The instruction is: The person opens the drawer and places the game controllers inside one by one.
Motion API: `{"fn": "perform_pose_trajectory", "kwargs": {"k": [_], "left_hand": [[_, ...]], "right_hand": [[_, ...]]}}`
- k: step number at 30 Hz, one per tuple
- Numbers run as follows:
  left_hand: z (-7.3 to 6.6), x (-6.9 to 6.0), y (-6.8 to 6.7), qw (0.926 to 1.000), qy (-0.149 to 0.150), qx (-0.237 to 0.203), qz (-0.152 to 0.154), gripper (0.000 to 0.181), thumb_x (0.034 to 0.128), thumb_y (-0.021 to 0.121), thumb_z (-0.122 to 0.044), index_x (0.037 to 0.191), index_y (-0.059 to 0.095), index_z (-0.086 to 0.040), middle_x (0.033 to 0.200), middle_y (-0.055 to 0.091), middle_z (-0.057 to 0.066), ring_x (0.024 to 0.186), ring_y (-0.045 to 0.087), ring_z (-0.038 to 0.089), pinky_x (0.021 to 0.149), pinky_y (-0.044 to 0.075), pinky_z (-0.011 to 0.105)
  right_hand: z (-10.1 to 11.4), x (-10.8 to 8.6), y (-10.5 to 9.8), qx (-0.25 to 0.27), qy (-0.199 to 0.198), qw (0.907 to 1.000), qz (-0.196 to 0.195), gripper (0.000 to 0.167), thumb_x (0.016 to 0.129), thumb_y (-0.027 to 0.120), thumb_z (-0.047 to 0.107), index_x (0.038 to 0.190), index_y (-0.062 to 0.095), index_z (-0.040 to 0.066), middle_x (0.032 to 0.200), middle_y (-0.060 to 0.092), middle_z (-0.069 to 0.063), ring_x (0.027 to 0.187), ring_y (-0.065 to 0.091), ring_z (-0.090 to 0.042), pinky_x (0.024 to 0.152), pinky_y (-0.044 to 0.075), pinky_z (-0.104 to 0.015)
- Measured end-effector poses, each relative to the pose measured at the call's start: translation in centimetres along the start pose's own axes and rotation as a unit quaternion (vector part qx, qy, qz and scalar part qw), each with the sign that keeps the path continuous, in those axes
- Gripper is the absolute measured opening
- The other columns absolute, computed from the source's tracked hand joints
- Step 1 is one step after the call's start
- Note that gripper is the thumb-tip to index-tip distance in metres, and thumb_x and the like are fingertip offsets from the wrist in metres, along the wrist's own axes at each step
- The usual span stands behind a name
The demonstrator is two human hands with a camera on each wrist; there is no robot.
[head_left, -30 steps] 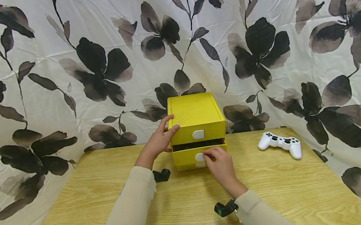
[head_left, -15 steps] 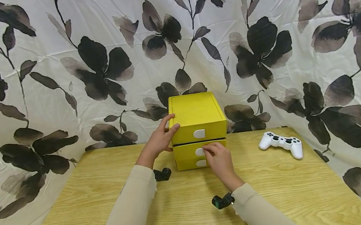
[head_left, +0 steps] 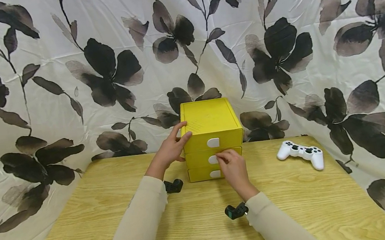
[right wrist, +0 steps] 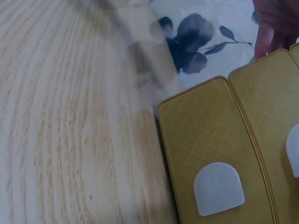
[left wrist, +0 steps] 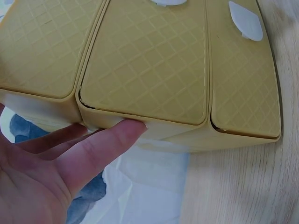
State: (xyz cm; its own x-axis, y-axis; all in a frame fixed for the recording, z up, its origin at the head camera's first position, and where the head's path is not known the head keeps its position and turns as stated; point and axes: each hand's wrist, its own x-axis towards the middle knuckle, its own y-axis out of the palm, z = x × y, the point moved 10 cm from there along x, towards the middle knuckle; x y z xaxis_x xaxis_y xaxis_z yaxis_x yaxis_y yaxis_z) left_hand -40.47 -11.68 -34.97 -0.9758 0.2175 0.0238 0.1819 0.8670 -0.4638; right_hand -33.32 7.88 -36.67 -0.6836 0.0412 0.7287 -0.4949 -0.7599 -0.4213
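A yellow three-drawer box (head_left: 210,117) stands at the back of the wooden table, its drawers flush with the front. Each drawer bears a white rounded tab. In the head view my right hand (head_left: 234,169) pinches the middle drawer's tab (head_left: 213,159) at its right edge, fingers bent together. The right wrist view shows the bottom drawer's tab (right wrist: 219,189), while most of that hand is out of frame. My left hand (head_left: 169,151) rests against the box's left side with fingers extended. In the left wrist view its thumb (left wrist: 100,151) touches the side wall by the middle drawer.
A white game controller (head_left: 300,155) lies on the table (head_left: 192,225) right of the box. A floral cloth (head_left: 157,76) hangs behind and along both sides. Black wrist devices (head_left: 236,210) are worn at both wrists.
The middle drawer, pulled partly out a second ago, has slid back into the box as my right hand moved away from me with its tab. My left hand stays on the side.
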Motion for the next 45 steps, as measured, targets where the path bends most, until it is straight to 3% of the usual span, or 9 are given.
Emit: {"fn": "perform_pose_trajectory", "kwargs": {"k": [29, 39, 45], "left_hand": [[0.6, 0.6, -0.1, 0.9998, 0.008, -0.015, 0.011, 0.068, 0.0826, 0.051, -0.072, 0.143, 0.027, -0.053, 0.147, 0.041, 0.019, 0.133, 0.044, 0.041, 0.065, 0.059, 0.047], [0.2, 0.4, 0.1, 0.9993, -0.007, -0.028, 0.024, 0.062, 0.0882, 0.051, -0.065, 0.143, 0.026, -0.053, 0.151, 0.036, 0.02, 0.135, 0.041, 0.044, 0.072, 0.057, 0.055], [0.5, 0.6, 0.1, 0.9998, -0.01, -0.013, 0.013, 0.066, 0.0833, 0.051, -0.072, 0.142, 0.025, -0.056, 0.149, 0.039, 0.019, 0.132, 0.045, 0.042, 0.069, 0.059, 0.05]], "right_hand": [[-0.5, -0.2, 0.1, 0.045, 0.01, 0.9989, -0.006, 0.007, 0.085, 0.072, 0.006, 0.091, 0.076, 0.004, 0.088, 0.071, -0.009, 0.076, 0.07, -0.021, 0.067, 0.059, -0.03], [-2.3, -1.1, 0.7, 0.08, 0.08, 0.9935, 0.019, 0.018, 0.087, 0.072, 0.01, 0.105, 0.072, 0.008, 0.093, 0.072, -0.008, 0.081, 0.071, -0.021, 0.071, 0.059, -0.032], [-3.5, -1.9, 1.0, 0.091, 0.121, 0.9882, 0.023, 0.018, 0.086, 0.073, 0.013, 0.104, 0.07, 0.01, 0.092, 0.073, -0.007, 0.079, 0.071, -0.02, 0.071, 0.059, -0.033]]}}
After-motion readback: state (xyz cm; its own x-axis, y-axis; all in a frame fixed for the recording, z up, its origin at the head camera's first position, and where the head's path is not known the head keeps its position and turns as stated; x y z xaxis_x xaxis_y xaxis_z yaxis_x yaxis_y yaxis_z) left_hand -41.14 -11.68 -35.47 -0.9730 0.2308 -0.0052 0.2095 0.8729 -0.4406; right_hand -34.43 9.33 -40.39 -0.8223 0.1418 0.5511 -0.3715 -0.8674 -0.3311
